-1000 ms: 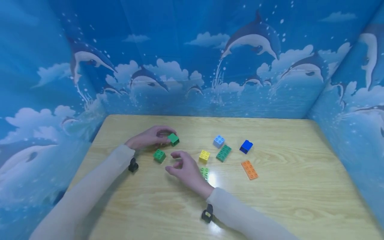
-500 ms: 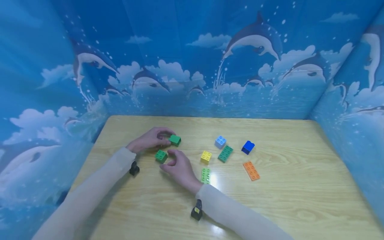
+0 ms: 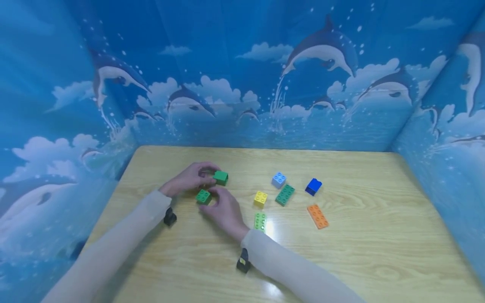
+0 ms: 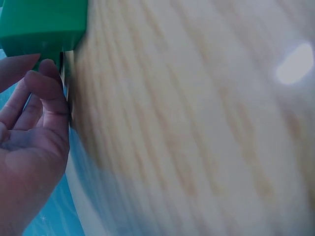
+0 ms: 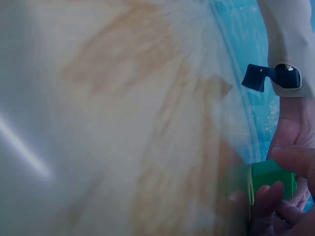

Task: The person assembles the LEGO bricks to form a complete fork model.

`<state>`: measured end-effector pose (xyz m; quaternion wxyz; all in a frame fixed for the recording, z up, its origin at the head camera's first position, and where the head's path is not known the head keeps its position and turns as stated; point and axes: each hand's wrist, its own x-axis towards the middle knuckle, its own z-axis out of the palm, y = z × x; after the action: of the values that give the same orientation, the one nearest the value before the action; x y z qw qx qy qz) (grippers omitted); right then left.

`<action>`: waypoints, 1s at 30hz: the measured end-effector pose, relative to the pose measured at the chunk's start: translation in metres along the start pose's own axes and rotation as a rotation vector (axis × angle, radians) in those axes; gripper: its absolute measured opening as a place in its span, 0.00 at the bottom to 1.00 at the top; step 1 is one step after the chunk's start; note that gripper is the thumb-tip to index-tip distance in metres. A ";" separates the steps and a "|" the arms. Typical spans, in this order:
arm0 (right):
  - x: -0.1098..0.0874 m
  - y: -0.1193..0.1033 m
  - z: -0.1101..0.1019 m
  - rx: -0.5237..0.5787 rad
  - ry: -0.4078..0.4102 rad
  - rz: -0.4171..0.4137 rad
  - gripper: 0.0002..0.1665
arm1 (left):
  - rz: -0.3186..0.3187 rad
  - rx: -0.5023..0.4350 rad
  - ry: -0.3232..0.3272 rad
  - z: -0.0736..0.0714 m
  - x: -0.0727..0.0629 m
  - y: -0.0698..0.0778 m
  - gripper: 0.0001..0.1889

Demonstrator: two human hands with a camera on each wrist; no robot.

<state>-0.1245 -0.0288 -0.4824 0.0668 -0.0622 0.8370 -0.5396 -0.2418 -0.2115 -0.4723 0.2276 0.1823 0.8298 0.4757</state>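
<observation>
the present step looks like securing a hold on both sides. the left hand [image 3: 190, 177] pinches the far green block [image 3: 221, 177] with thumb and finger; the right hand [image 3: 226, 208], angled leftward, curls thumb and finger round the near green brick [image 3: 203, 196], studs up on the worktop [image 3: 379, 219]. the next move likely calls for a firm, even grip there.
</observation>
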 end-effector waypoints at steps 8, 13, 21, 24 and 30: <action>0.002 -0.001 0.000 -0.035 0.014 0.000 0.31 | -0.027 -0.038 -0.003 -0.002 -0.006 -0.002 0.24; 0.003 0.001 -0.002 -0.027 0.009 0.000 0.30 | -0.031 -0.079 -0.008 -0.003 -0.011 0.000 0.25; 0.000 0.008 -0.012 0.025 -0.005 0.020 0.24 | -0.013 -0.102 0.051 -0.002 -0.019 -0.006 0.26; -0.002 0.008 -0.016 0.019 -0.013 0.021 0.23 | -0.015 -0.095 0.083 -0.003 -0.024 -0.007 0.26; -0.001 0.009 -0.017 0.008 -0.017 0.027 0.23 | -0.033 -0.103 0.111 -0.010 -0.034 -0.003 0.26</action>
<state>-0.1268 -0.0095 -0.4833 0.0815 -0.0551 0.8349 -0.5415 -0.2195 -0.2371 -0.4635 0.1982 0.1301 0.8186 0.5232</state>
